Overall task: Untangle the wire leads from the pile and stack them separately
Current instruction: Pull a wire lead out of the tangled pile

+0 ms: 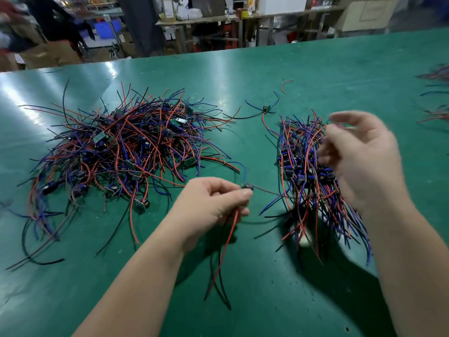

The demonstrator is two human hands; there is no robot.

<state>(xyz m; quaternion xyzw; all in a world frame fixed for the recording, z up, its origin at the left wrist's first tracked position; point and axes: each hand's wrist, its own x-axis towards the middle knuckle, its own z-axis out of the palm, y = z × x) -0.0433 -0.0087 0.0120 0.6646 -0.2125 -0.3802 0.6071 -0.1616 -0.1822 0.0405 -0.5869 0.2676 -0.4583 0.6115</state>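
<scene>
A big tangled pile (126, 152) of red, blue and black wire leads with small circuit boards lies on the left of the green table (267, 74). To its right lies a neater stack (306, 176) of leads, all running the same way. My left hand (213, 205) pinches one lead (246, 186) by its small board between the two heaps; its red and black wires hang down toward me. My right hand (362, 156) hovers blurred over the stack, fingers loosely curled, with nothing plainly held.
A single lead (266, 109) lies apart behind the stack, and a loose red wire (285, 85) lies beyond it. More leads (435, 93) sit at the table's right edge. Benches, boxes and blue bins stand past the far edge.
</scene>
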